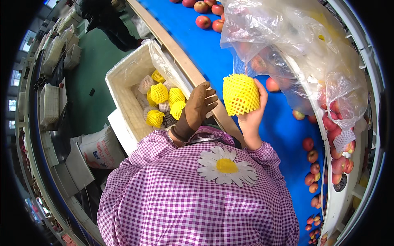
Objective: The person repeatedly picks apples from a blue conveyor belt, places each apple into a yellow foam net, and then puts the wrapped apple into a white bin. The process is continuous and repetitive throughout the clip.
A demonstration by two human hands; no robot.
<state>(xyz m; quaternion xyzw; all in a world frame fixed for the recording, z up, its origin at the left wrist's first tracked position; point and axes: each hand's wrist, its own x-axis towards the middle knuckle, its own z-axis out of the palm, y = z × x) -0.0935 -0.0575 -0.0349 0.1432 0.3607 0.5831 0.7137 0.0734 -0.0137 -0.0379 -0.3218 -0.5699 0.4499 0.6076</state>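
My right hand (252, 123) holds an apple in a yellow foam net sleeve (241, 94) above the blue conveyor belt (190, 37). The netting hides most of the fruit; a little red shows through near its lower end. In a brown glove, my left hand (197, 106) has its fingers apart and nothing in them. It hovers by the belt's wooden edge (175, 49), just left of the sleeved apple. Beside it stands a lined foam box (123, 83), where several pieces in yellow net sleeves (159, 93) and white net sleeves (146, 84) lie.
Clear plastic bags (286, 33) drape over the belt's far side. Loose apples (203, 22) sit on the belt, and more apples (338, 163) lie along the right-hand ledge. A printed sack (100, 149) stands at left. Another person (107, 24) is beyond the box.
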